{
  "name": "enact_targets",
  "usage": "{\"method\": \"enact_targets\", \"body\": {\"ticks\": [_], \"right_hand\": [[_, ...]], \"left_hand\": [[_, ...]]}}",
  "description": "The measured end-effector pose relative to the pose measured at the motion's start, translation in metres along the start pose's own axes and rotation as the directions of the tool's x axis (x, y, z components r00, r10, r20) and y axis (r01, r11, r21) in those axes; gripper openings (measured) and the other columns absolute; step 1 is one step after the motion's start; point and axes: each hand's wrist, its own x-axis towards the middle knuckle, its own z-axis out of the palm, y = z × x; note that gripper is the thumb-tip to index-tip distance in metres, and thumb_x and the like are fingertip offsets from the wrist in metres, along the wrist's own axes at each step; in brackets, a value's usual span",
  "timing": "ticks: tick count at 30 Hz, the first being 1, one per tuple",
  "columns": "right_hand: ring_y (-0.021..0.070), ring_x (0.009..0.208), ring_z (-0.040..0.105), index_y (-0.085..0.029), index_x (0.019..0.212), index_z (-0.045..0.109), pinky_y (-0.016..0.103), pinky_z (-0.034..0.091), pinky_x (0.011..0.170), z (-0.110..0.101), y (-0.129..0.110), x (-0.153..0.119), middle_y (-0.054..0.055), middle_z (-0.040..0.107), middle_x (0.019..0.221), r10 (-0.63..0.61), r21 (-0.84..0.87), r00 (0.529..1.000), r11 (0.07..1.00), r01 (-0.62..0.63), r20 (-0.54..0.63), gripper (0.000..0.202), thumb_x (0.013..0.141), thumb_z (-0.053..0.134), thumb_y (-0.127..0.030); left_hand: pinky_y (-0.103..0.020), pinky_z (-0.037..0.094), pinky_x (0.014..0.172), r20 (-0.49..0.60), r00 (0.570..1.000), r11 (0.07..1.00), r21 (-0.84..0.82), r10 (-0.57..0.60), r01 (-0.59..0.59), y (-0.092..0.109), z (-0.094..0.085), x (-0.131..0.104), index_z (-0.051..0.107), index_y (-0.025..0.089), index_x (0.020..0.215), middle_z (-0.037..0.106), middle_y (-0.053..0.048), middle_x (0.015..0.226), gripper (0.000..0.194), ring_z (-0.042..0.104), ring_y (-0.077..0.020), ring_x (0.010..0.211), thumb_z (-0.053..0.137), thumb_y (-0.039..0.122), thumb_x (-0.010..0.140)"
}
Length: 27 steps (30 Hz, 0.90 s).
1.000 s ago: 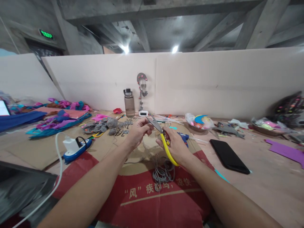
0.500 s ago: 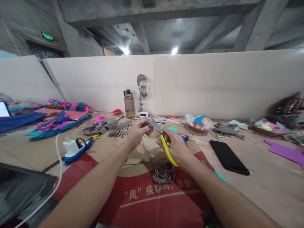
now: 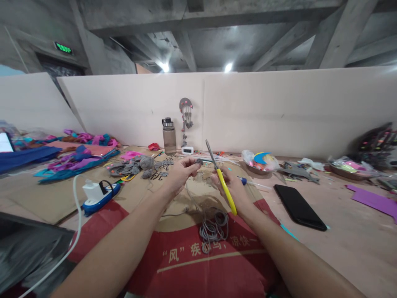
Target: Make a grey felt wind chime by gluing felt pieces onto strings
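Between the thumb and fingers of my left hand [image 3: 182, 174] is a small grey felt piece [image 3: 200, 162]. My right hand [image 3: 231, 184] is closed around a pair of scissors [image 3: 223, 182] with yellow handles, its blades pointing up and away from me. The scissors stand apart from the felt piece. Below my hands a loose coil of grey cord [image 3: 213, 227] lies on a red and brown cardboard sheet [image 3: 198, 269]. One strand of the cord runs up toward my left hand.
At left are a blue and white power strip [image 3: 101, 198], grey felt scraps with a yarn ball [image 3: 146, 162], and coloured fabric [image 3: 77, 159]. A bottle [image 3: 169, 138] stands by the partition. To the right lie a black phone [image 3: 299, 207] and a bowl of wrapped bits [image 3: 262, 161].
The scissors have moved right and away from my left hand, and their blades now point more upright. The grey felt piece shows clearly in my left fingers.
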Motion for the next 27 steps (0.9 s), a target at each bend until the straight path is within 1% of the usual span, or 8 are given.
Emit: {"method": "enact_targets", "body": {"ticks": [2,4,7,11,18,22,24,27], "right_hand": [[0.0127,0.056,0.050,-0.020,0.095,0.056,0.024,0.039,0.053,0.002,0.000,0.000,-0.002,0.058,0.068,0.046,0.113,0.999,0.993,-0.046,0.008,0.039,0.081,0.055,-0.057],[0.0126,0.056,0.051,-0.020,0.096,0.055,0.024,0.040,0.052,0.002,-0.002,0.000,-0.001,0.058,0.068,0.066,0.139,0.998,0.988,-0.065,-0.004,0.040,0.080,0.056,-0.057],[0.0161,0.066,0.057,-0.019,0.101,0.058,0.027,0.044,0.061,0.000,-0.007,-0.001,0.003,0.064,0.078,0.015,-0.002,0.999,1.000,-0.016,-0.052,0.039,0.080,0.058,-0.051],[0.0203,0.078,0.060,-0.017,0.106,0.060,0.032,0.046,0.072,-0.001,-0.008,-0.002,0.007,0.068,0.089,-0.049,-0.167,0.997,0.985,0.037,-0.065,0.039,0.080,0.059,-0.047],[0.0197,0.080,0.063,-0.021,0.096,0.063,0.029,0.045,0.071,0.001,0.008,0.003,0.005,0.069,0.089,0.124,-0.153,0.990,0.982,-0.114,0.060,0.030,0.081,0.057,-0.045],[0.0208,0.076,0.064,-0.021,0.095,0.063,0.028,0.041,0.064,0.002,0.004,-0.001,0.006,0.069,0.081,0.274,-0.391,0.960,0.891,-0.231,0.058,0.027,0.077,0.062,-0.041],[0.0205,0.071,0.063,-0.020,0.101,0.061,0.027,0.038,0.060,0.003,0.002,-0.004,0.005,0.068,0.077,0.287,-0.521,0.956,0.826,-0.215,0.060,0.030,0.075,0.065,-0.035],[0.0185,0.068,0.062,-0.020,0.107,0.059,0.025,0.035,0.058,0.006,0.003,-0.009,0.005,0.067,0.079,0.259,-0.600,0.957,0.789,-0.132,0.129,0.035,0.072,0.064,-0.023]], "left_hand": [[-0.021,0.033,0.054,0.017,1.000,1.000,-0.005,-0.023,0.023,-0.001,0.000,0.000,0.064,0.014,0.075,0.054,0.004,0.062,0.018,0.043,-0.0054,0.053,0.073,0.027,0.068],[-0.021,0.033,0.054,0.048,0.998,0.999,-0.005,-0.052,0.052,-0.002,0.001,-0.001,0.063,0.014,0.073,0.053,0.004,0.058,0.019,0.043,-0.0057,0.052,0.073,0.030,0.068],[-0.021,0.034,0.052,0.043,0.993,0.994,0.011,-0.108,0.108,-0.001,0.003,-0.002,0.062,0.013,0.069,0.052,0.003,0.055,0.023,0.044,-0.0060,0.050,0.075,0.033,0.067],[-0.023,0.041,0.055,-0.005,0.985,0.985,-0.022,-0.171,0.171,-0.001,0.001,-0.001,0.060,0.013,0.076,0.064,-0.003,0.070,0.030,0.054,-0.0091,0.055,0.076,0.036,0.065],[-0.019,0.038,0.052,-0.160,0.987,0.998,0.055,-0.008,0.017,-0.003,-0.003,0.003,0.060,0.013,0.078,0.065,-0.003,0.069,0.025,0.048,-0.0056,0.051,0.073,0.033,0.069],[-0.019,0.034,0.050,-0.184,0.981,0.997,0.058,0.055,-0.045,-0.003,-0.004,0.003,0.061,0.014,0.079,0.061,0.000,0.068,0.022,0.044,-0.0045,0.050,0.071,0.031,0.069],[-0.019,0.032,0.050,-0.206,0.973,0.993,0.072,0.103,-0.090,-0.003,-0.004,0.003,0.061,0.015,0.079,0.058,0.002,0.067,0.020,0.042,-0.0046,0.050,0.070,0.031,0.070],[-0.020,0.030,0.050,-0.204,0.970,0.989,0.095,0.132,-0.115,-0.003,-0.004,0.003,0.063,0.015,0.078,0.054,0.003,0.065,0.017,0.039,-0.0046,0.051,0.069,0.029,0.071]]}}
